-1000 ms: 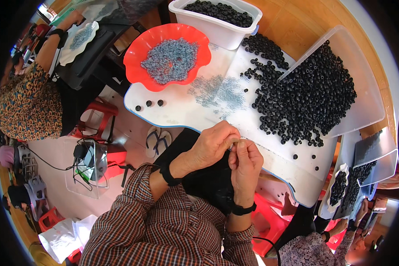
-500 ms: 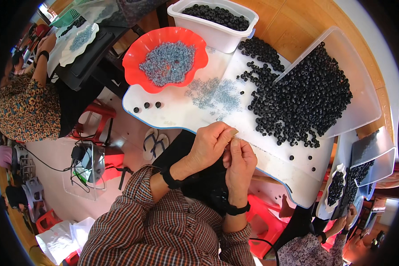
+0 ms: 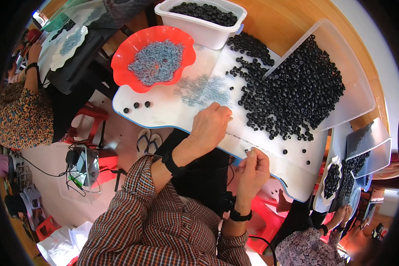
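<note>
Small black piece [image 3: 247, 152]: pinched at the fingertips of the right hand [image 3: 252, 170], held just above the near edge of the white board [image 3: 164, 111].
Right hand: fingers drawn together on the piece; a black band is worn at the wrist.
Left hand [image 3: 210, 126]: laid knuckles-up on the board, fingertips reaching toward the scattered grey rings [image 3: 204, 88]; the fingers are curled together, and whether anything is gripped under them cannot be told.
Black beads [image 3: 292, 93]: heaped across the right part of the board, spilling out of a tipped clear tray [image 3: 354, 88]; a few strays are seen near the right hand.
Three loose beads [image 3: 136, 106]: set in a short row at the board's left end.
Red scalloped dish [image 3: 128, 73]: rested on the board's far left corner, filled with grey rings.
White tub [image 3: 204, 31]: placed beyond the dish, loaded with black beads.
Co-worker in patterned top [image 3: 20, 119]: seated at far left, at another table.
</note>
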A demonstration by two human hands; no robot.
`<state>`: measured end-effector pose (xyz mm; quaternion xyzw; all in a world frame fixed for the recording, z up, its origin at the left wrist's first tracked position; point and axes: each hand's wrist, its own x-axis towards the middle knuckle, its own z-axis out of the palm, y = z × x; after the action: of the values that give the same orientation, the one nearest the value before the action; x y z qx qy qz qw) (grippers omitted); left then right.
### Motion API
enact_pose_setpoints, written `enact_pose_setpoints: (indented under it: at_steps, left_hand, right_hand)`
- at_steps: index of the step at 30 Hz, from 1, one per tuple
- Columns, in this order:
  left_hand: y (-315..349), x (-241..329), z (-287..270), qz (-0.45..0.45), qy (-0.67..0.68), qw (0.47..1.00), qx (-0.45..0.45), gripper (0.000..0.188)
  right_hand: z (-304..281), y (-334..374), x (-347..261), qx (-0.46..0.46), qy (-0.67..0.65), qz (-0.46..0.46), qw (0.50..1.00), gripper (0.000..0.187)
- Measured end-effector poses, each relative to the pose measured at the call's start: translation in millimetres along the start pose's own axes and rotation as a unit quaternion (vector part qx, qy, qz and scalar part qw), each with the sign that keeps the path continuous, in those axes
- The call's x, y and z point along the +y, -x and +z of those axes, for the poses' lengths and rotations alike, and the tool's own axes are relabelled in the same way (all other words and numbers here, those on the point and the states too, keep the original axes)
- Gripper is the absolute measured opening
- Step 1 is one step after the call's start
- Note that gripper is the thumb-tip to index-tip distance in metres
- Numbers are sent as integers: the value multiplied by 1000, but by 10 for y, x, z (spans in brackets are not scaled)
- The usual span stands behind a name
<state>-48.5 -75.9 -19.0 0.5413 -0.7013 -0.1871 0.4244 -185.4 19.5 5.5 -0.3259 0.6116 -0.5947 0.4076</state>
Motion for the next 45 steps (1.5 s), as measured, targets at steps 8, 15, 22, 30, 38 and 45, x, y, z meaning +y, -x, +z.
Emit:
enact_pose_setpoints:
  at_steps: [8,15,22,30,38,45]
  left_hand:
    - [75,215,16,42,-20,999,4,13]
    - [334,366,150,68,32,996,-47,14]
    - [151,386,257,67,17,998,-10,14]
    - [-44,401,415,49,-22,997,-54,12]
    - [-112,378,479,57,-57,995,-54,15]
    - [-39,312,398,91,17,996,-5,8]
  right_hand:
    - [-451,-122,120,46,43,-36,997,14]
    - [-420,-115,37,38,43,-25,998,14]
    - [-430,-144,92,23,40,-31,998,13]
    - [-336,-171,85,9,41,-39,998,13]
    - [-312,-141,63,17,41,-31,999,12]
    - [-309,-123,52,12,30,-42,999,12]
